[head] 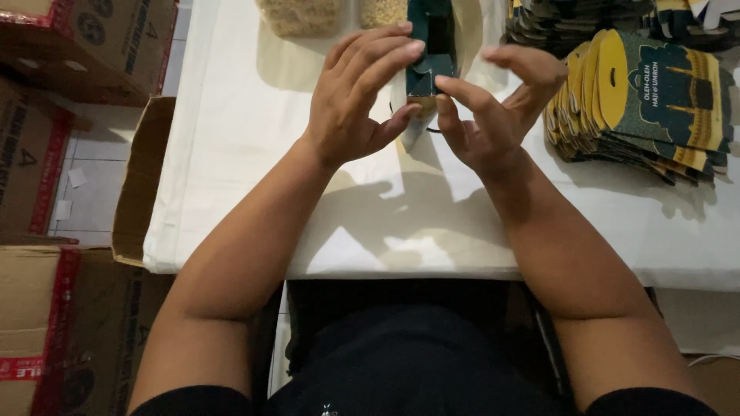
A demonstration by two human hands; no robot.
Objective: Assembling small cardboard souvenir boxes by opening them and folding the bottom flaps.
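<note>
Both hands grasp the small green box (428, 62) at 12 o'clock on the desk (231, 154), long axis running 12–6, left hand (356, 100) fingers curled over its left side, right hand (501, 108) fingers pinching its lower flap, equally near.

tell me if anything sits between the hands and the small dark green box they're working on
Nothing visible does. The left hand and the right hand both already touch the small dark green box, with fingers on its near flaps. The stack of flat cartons lies off to the right on the white table, clear of both hands.
</note>
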